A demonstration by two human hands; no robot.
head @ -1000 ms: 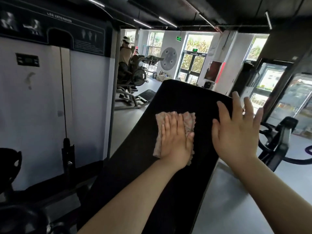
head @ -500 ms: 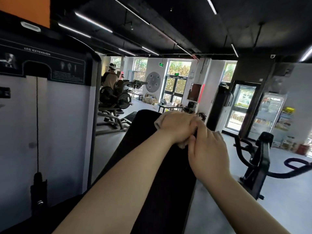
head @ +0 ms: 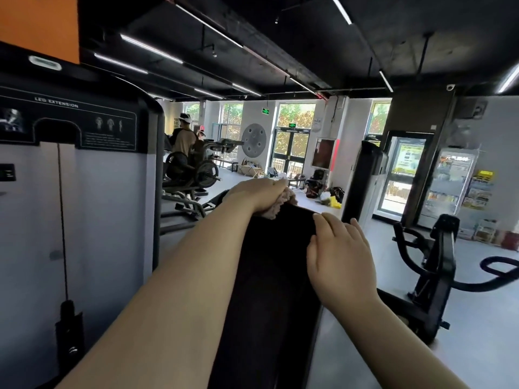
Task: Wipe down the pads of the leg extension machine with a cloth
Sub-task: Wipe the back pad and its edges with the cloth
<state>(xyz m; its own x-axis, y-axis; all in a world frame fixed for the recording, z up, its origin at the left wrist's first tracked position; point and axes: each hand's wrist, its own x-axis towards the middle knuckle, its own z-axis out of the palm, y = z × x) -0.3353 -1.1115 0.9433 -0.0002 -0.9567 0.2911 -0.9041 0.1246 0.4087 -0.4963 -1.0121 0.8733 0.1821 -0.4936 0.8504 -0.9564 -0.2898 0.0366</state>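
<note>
The black back pad [head: 269,276] of the leg extension machine runs up the middle of the view. At its top edge my left hand [head: 257,195] is closed on a pinkish cloth [head: 280,204], which is bunched under the fingers and mostly hidden by the hand. My right hand [head: 339,256] lies flat on the pad's right edge, a little below the top, with its fingers together and nothing in it.
The machine's white weight-stack cover [head: 92,220] with its cable stands close on the left. A black machine frame [head: 432,276] is on the right. Two people [head: 184,138] are at a plate-loaded machine farther back. Grey floor lies to the right.
The cloth and my left hand have gone from the middle of the pad up to its top edge. My right hand drew apart from the left and now rests on the pad's right edge.
</note>
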